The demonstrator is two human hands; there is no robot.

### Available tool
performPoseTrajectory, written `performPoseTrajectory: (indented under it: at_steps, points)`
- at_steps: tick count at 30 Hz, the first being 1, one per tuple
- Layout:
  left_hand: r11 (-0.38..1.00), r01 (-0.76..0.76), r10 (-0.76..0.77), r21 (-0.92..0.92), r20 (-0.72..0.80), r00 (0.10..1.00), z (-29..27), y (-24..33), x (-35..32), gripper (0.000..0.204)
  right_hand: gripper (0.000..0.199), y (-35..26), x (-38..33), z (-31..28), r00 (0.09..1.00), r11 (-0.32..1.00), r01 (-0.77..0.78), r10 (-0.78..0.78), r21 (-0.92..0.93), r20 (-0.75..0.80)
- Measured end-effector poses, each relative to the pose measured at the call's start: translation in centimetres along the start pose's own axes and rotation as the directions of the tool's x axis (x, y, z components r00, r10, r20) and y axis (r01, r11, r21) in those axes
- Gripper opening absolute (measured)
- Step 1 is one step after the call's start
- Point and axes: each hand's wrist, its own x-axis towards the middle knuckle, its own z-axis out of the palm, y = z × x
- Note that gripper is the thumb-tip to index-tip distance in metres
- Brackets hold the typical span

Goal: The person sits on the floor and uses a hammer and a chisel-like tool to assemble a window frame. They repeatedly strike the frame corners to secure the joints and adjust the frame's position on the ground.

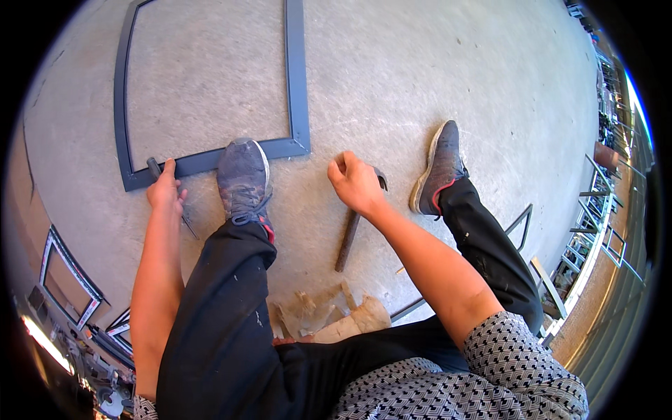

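My left hand (166, 190) is closed round a screwdriver (153, 168). Its dark handle sticks out above the fingers and a thin shaft points down toward the floor. The hand is beside the near left corner of a dark grey metal frame (297, 91) lying flat. My left shoe (243, 178) rests on the frame's near bar. To the right, my right hand (357, 183) has its fingers curled together, and whatever they may hold is hidden. Behind that hand shows a hammer (348, 241) with a brown handle; the hand covers part of it.
My right shoe (442, 164) stands on the concrete floor (392, 63). Torn brown cardboard (350, 318) lies between my legs. More frames (70, 276) lie at the lower left. Metal pieces (595, 210) are stacked along the right, near a reddish-brown cylinder (606, 157).
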Motion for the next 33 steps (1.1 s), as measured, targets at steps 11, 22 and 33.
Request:
performPoseTrajectory:
  at_steps: [11, 22, 33]
  points:
    - [0.976, -0.033, 0.058, -0.213, 0.108, 0.992, -1.3, 1.2, -1.6, 0.042, 0.052, -7.1, 9.7, 1.3, 0.997, 0.932, -0.076, 0.062, 0.353, 0.05]
    - [0.91, -0.123, 0.201, -0.396, 0.164, 0.966, -0.2, 2.9, -4.1, 0.038, 0.033, -10.7, 12.8, 0.5, 0.993, 0.648, -0.121, 0.067, 0.752, 0.102]
    - [0.837, -0.325, 0.426, -0.441, 0.15, 0.892, -0.7, 6.4, -7.7, 0.034, 0.028, -15.7, 8.1, 2.0, 0.975, 0.61, -0.058, 0.204, 0.79, -0.086]
